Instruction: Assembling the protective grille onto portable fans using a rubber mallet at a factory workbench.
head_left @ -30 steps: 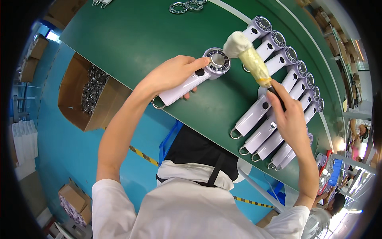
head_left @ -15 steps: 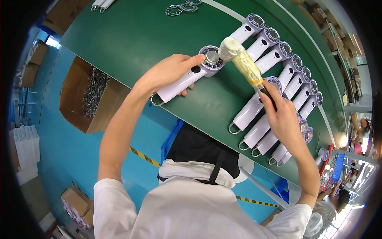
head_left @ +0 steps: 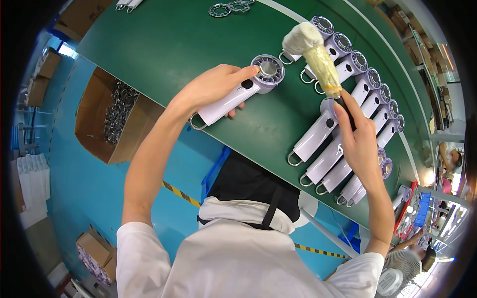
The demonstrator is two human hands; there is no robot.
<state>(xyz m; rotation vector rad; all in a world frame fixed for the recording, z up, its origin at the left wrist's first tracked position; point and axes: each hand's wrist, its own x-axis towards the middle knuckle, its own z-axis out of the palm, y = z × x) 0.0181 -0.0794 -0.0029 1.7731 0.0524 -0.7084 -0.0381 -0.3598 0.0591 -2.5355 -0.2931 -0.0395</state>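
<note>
My left hand [head_left: 214,89] is closed round a white and lilac handheld fan [head_left: 229,103] at the table's near edge. The thumb lies beside the silver disc in the fan's round grille, and a wire loop hangs from the handle's end. In my right hand [head_left: 358,136] is the black handle of a mallet [head_left: 322,69]. Its head is wrapped in white cloth, its neck in yellowish tape. The mallet's head is raised, up and right of the held fan, apart from it and overlapping the far row of fans [head_left: 343,44].
More fans [head_left: 313,139] lie in a nearer row under my right forearm on the green table [head_left: 164,54]. Loose silver grille rings [head_left: 219,10] lie at the far edge. A cardboard box [head_left: 92,119] of metal parts stands left, below the tabletop. People sit far right.
The mallet has gone up and to the right, away from the held fan's grille, with my right hand moving the same way. My left hand and its fan have barely shifted.
</note>
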